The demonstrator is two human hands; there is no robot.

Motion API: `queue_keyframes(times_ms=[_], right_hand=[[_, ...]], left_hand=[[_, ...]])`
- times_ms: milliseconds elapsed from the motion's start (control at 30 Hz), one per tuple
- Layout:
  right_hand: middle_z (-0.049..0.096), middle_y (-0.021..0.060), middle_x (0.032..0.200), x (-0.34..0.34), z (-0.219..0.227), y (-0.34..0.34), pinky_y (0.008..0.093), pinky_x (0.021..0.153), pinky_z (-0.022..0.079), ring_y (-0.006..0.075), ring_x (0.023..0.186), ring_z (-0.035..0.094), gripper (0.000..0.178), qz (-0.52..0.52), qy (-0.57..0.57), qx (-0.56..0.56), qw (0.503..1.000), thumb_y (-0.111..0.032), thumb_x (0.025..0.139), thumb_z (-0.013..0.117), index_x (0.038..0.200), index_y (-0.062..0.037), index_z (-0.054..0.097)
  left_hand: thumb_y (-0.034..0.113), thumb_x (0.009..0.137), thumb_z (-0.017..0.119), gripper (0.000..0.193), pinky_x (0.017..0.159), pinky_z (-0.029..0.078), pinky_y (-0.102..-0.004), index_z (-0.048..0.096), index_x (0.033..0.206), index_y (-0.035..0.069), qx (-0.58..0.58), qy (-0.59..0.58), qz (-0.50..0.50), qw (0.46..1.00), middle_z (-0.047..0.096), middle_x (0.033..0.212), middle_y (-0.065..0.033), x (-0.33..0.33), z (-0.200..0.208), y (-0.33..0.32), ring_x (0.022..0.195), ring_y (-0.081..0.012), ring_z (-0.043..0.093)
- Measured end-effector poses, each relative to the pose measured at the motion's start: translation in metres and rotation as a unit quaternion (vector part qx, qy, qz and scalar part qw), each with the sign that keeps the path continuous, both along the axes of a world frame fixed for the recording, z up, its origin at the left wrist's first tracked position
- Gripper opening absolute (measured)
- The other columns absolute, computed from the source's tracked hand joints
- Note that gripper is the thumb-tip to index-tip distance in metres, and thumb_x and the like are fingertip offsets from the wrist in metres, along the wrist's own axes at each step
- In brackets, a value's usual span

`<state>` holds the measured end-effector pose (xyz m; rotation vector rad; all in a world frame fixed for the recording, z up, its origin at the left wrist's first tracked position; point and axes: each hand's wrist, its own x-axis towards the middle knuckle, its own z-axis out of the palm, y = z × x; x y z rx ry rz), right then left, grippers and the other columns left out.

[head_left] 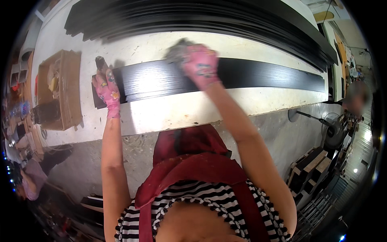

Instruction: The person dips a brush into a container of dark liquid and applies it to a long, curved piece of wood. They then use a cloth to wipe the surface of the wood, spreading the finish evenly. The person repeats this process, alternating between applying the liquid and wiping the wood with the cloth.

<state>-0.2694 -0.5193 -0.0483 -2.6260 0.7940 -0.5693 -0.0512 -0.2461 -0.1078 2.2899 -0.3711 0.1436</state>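
Observation:
A long black board (149,78) with a wood-grain sheen lies across the white table in front of me. My right hand (201,66), in a pink flowered glove, is closed on a grey rag (177,52) at the board's far edge, left of its middle. Motion blurs the rag. My left hand (107,90), gloved alike, is at the board's left end. From its fingertips a small dark block (100,62) sticks out; the fingers cover the rest of it.
Behind the board, a stack of long black boards (193,20) spans the white table (173,113). To the left stands an open cardboard box (72,92) with bits inside. A fan (334,133) and stacked pieces (310,169) are beyond the table at right. Another person (34,179) is at far left.

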Motion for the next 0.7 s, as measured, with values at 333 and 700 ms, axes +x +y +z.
queue_keyframes(times_ms=[333, 700], right_hand=[[0.065, 0.01, 0.114, -0.169, 0.005, -0.178, 0.0489, 0.082, 0.05, 0.0304, 0.105, 0.063, 0.039, -0.286, 0.171, -0.144, 0.932, -0.031, 0.082, 0.06, 0.118, -0.0172, 0.065], [0.062, 0.0076, 0.122, -0.013, -0.039, 0.097, 0.0481, 0.098, 0.043, 0.0256, 0.12, 0.054, 0.022, 0.143, -0.226, 0.205, 0.942, -0.025, 0.085, 0.058, 0.105, -0.0193, 0.066]], left_hand=[[0.043, 0.094, 0.061, 0.047, 0.093, 0.043, -0.0446, 0.061, 0.118, 0.003, 0.025, -0.061, -0.01, 0.998, 0.063, 0.108, -0.0192, -0.005, 0.013, -0.007, 0.105, -0.0362, 0.055], [0.053, 0.096, 0.052, 0.058, 0.095, 0.04, -0.0478, 0.06, 0.115, -0.001, 0.094, -0.063, -0.031, 0.993, 0.061, 0.112, -0.0212, -0.006, 0.031, -0.006, 0.108, -0.0373, 0.053]])
